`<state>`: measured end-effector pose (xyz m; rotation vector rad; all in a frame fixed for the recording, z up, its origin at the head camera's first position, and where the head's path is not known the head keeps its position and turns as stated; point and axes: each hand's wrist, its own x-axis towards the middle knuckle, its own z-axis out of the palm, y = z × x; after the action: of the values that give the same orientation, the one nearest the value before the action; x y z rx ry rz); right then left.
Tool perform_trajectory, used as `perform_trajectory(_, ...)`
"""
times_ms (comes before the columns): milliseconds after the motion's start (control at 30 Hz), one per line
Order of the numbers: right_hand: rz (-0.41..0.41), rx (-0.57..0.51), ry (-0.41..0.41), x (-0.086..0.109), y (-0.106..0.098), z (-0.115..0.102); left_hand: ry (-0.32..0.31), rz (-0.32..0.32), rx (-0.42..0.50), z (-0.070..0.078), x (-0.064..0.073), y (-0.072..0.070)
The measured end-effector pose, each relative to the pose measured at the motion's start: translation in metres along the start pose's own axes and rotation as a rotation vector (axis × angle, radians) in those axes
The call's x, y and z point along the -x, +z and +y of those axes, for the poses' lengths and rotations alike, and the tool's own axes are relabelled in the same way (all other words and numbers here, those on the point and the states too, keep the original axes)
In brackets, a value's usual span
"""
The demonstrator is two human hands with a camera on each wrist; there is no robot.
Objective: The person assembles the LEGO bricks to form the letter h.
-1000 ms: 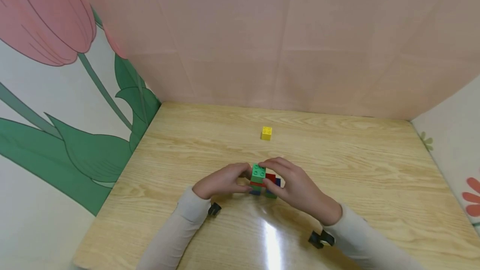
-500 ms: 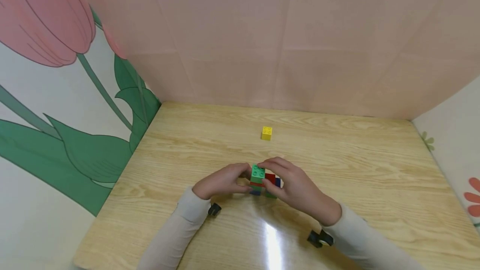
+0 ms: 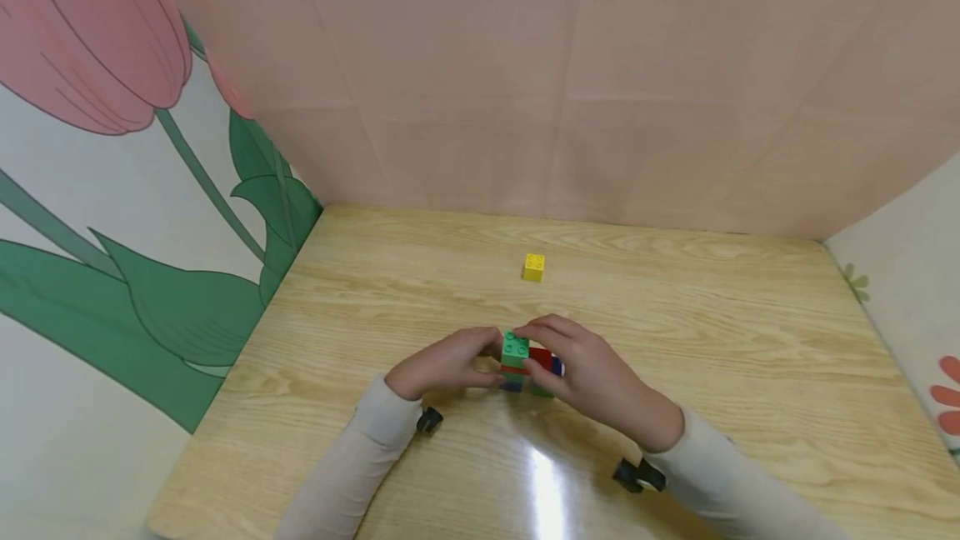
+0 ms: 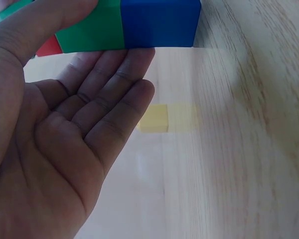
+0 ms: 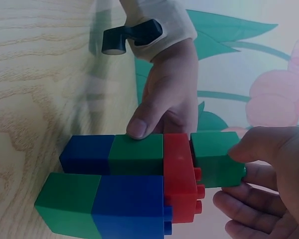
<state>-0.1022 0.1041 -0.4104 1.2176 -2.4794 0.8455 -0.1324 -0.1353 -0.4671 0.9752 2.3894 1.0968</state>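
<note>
Both hands pinch: the right hand (image 3: pixel 588 361) the top green brick (image 3: pixel 515 350), over the left end of the red brick (image 5: pixel 179 186), the left hand (image 3: pixel 448 361) the lower green brick (image 5: pixel 137 158) beneath. The top green brick has edged slightly leftward, apparently being aligned; full seating cannot be told.

On my head view I see long, off-white sleeves: the left sleeve (image 3: pixel 333 473) toward the worktop's (image 3: pixel 750 315) left edge, the right sleeve (image 3: pixel 738 477) toward its right edge. Both look plain, with soft creases. Past the cuffs, the left hand (image 3: pixel 446 361) and right hand (image 3: pixel 588 365) are bare. I make out a small black device (image 3: pixel 430 421) at the left wrist, angular with a rounded, paler end, and another black device (image 3: pixel 640 476) at the right.
</note>
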Motion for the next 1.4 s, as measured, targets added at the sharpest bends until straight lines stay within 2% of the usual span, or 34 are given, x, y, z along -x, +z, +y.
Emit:
perform_trajectory(433, -0.008, -0.032, 0.022, -0.0001, 0.0014, 0.0022, -0.002, 0.001, 0.012, 0.0003, 0.0013, 0.0)
perform_trajectory(933, -0.005, -0.061, 0.002, 0.0002, 0.0014, 0.0043, -0.014, 0.005, 0.009, -0.0025, -0.0009, 0.0003)
perform_trajectory(1400, 0.009, 0.014, -0.054, 0.0001, 0.0008, 0.0037, -0.019, -0.004, 0.004, -0.003, -0.0018, 0.0003)
